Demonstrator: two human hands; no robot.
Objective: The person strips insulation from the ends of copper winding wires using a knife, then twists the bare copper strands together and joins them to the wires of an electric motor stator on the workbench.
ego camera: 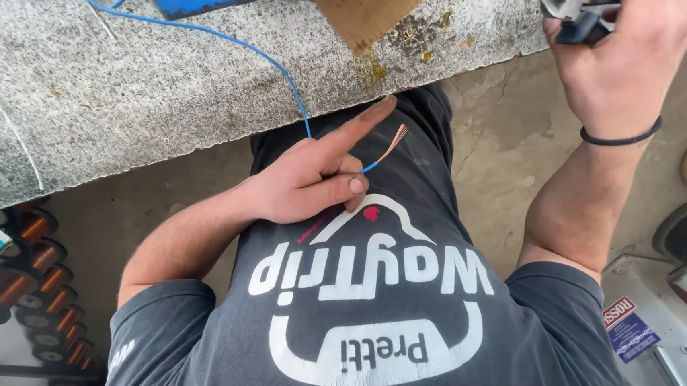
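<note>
**Below the surface edge, a stripped wire in hand**

The blue wire [301, 105] runs off the grey surface [124, 97], its bared copper end pinched in the left hand [312, 179], forefinger extended. Far right, the right hand [623, 55] clasps a dark tool [577, 16]. Copper spools [23, 275] lie near left.

Your left hand [312, 179] sits low before your torso, index finger extended, thumb pressed against curled fingers in a pinch. Your right hand [623, 51] is raised, forearm upright, fingers closed in a grip; wrist banded.
</note>
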